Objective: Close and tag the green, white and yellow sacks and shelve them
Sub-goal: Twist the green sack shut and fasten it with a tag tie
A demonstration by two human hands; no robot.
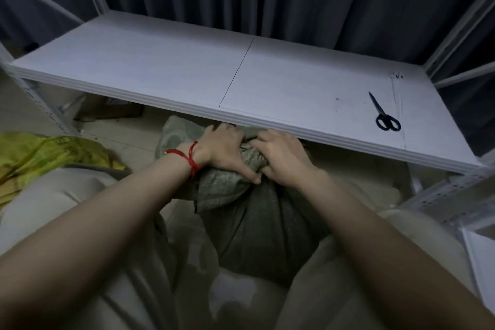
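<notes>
A filled green sack stands on the floor between my knees, just below the front edge of the white shelf. Its mouth is gathered into a bunched neck. My left hand, with a red string on the wrist, grips the neck from the left. My right hand grips it from the right, fingers curled into the cloth. The two hands touch at the bunch. A yellow sack lies crumpled on the floor at the left. No white sack or tag shows.
Black scissors lie on the shelf at the right. White shelf uprights stand at the right and left. Dark curtains hang behind. My pale trouser legs fill the lower view.
</notes>
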